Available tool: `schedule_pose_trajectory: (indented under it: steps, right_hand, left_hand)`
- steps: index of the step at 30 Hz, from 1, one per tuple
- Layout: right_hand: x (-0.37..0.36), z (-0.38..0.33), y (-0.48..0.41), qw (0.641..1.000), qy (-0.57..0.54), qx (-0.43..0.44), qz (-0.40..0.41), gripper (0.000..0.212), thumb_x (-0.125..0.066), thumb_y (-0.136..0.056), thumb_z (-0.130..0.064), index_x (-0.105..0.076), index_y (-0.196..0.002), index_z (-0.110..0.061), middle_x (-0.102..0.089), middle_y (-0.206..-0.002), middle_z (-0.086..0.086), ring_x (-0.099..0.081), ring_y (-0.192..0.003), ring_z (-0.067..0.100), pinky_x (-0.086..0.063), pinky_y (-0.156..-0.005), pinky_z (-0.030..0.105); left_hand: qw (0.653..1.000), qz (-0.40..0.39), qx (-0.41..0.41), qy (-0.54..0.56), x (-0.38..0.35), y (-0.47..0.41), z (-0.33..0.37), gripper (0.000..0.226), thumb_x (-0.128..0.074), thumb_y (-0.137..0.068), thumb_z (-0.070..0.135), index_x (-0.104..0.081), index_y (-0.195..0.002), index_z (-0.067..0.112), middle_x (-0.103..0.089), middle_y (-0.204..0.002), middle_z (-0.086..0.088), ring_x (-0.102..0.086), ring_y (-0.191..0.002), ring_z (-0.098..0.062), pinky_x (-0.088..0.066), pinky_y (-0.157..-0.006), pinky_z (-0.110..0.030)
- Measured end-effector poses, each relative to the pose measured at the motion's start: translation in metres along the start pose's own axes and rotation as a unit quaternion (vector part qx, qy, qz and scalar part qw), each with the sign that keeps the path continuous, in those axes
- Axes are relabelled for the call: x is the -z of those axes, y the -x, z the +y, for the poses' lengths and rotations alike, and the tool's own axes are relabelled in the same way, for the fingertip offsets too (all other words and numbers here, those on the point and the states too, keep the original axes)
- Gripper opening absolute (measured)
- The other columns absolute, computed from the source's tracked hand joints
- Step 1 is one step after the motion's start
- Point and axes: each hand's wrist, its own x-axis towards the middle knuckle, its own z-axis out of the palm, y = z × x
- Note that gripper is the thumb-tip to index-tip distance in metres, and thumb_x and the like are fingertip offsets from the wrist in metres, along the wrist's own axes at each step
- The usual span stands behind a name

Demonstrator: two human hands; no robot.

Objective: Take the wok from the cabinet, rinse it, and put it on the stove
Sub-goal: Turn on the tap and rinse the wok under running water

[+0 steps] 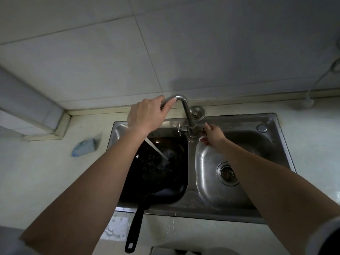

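Note:
A black wok (158, 168) lies in the left basin of the steel double sink (272, 122), its long black handle (135, 227) sticking out over the front edge. A stream of water (156, 149) falls from the spout into the wok. My left hand (147, 114) grips the spout of the metal faucet (185, 111), swung over the left basin. My right hand (213, 134) pinches the faucet's right valve handle at its base.
The right basin holds only its drain strainer (227, 173). A blue and white cloth or sponge (84, 147) lies on the counter left of the sink. A tiled wall rises behind. A cable and plug (307, 102) hang at the far right.

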Motion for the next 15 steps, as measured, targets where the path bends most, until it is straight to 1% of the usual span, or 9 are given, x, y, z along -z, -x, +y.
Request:
schedule_pose_trajectory:
  steps: [3, 5, 7, 10, 12, 14, 15]
  right_hand:
    - [0.001, 0.004, 0.002, 1.000, -0.013, 0.016, -0.008, 0.040, -0.043, -0.105, -0.034, -0.050, -0.137, -0.012, -0.069, -0.108, 0.008, -0.069, -0.067, 0.020, -0.047, -0.047, 0.024]
    - [0.002, 0.006, 0.004, 0.999, -0.015, 0.022, -0.022, 0.041, -0.044, -0.105, -0.031, -0.046, -0.143, -0.016, -0.067, -0.114, 0.007, -0.070, -0.070, 0.020, -0.048, -0.048, 0.024]
    - [0.004, 0.007, 0.007, 0.999, -0.018, 0.028, -0.033, 0.041, -0.045, -0.105, -0.030, -0.044, -0.145, -0.020, -0.065, -0.118, 0.006, -0.070, -0.074, 0.021, -0.049, -0.051, 0.025]
    - [0.005, 0.006, 0.010, 0.999, -0.022, 0.029, -0.033, 0.041, -0.046, -0.105, -0.030, -0.044, -0.145, -0.023, -0.065, -0.114, 0.001, -0.070, -0.072, 0.019, -0.049, -0.052, 0.025]
    - [0.004, 0.006, 0.013, 0.999, -0.005, 0.032, -0.027, 0.041, -0.045, -0.105, -0.031, -0.044, -0.145, -0.023, -0.066, -0.105, -0.004, -0.069, -0.067, 0.017, -0.050, -0.051, 0.025]
    - [0.004, 0.005, 0.017, 0.999, 0.024, 0.042, -0.015, 0.040, -0.043, -0.105, -0.034, -0.046, -0.142, -0.021, -0.064, -0.096, -0.010, -0.067, -0.060, 0.016, -0.049, -0.046, 0.023]
    - [0.004, 0.004, 0.018, 0.998, 0.035, 0.044, -0.007, 0.040, -0.042, -0.105, -0.036, -0.047, -0.140, -0.020, -0.064, -0.095, -0.010, -0.067, -0.057, 0.016, -0.047, -0.044, 0.022]
  left_hand:
    - [1.000, 0.000, 0.006, -0.001, 0.000, -0.002, -0.001, 0.060, -0.015, -0.096, 0.073, -0.050, -0.080, 0.026, -0.058, -0.065, 0.001, -0.056, -0.062, -0.027, -0.040, -0.057, -0.034]
    - [1.000, -0.002, 0.007, -0.002, 0.000, -0.001, -0.001, 0.060, -0.015, -0.097, 0.073, -0.050, -0.079, 0.027, -0.058, -0.065, 0.001, -0.057, -0.062, -0.027, -0.041, -0.058, -0.034]
    - [1.000, -0.004, 0.006, -0.003, -0.001, -0.001, 0.000, 0.059, -0.018, -0.098, 0.072, -0.050, -0.080, 0.027, -0.057, -0.064, 0.002, -0.055, -0.061, -0.025, -0.039, -0.057, -0.033]
    - [1.000, -0.004, 0.005, -0.005, 0.000, 0.001, 0.000, 0.057, -0.019, -0.098, 0.070, -0.050, -0.080, 0.026, -0.057, -0.064, 0.002, -0.055, -0.061, -0.025, -0.037, -0.056, -0.033]
    - [1.000, -0.005, 0.007, -0.006, 0.001, 0.001, 0.000, 0.056, -0.019, -0.098, 0.070, -0.049, -0.079, 0.026, -0.056, -0.063, 0.003, -0.054, -0.060, -0.024, -0.035, -0.056, -0.032]
    - [1.000, -0.005, 0.005, -0.009, 0.001, 0.001, 0.000, 0.056, -0.019, -0.099, 0.070, -0.049, -0.080, 0.026, -0.055, -0.063, 0.004, -0.055, -0.060, -0.023, -0.034, -0.056, -0.032]
    - [1.000, -0.004, 0.005, -0.010, 0.001, 0.001, 0.000, 0.056, -0.019, -0.098, 0.070, -0.050, -0.080, 0.026, -0.055, -0.063, 0.003, -0.055, -0.060, -0.023, -0.034, -0.056, -0.032]
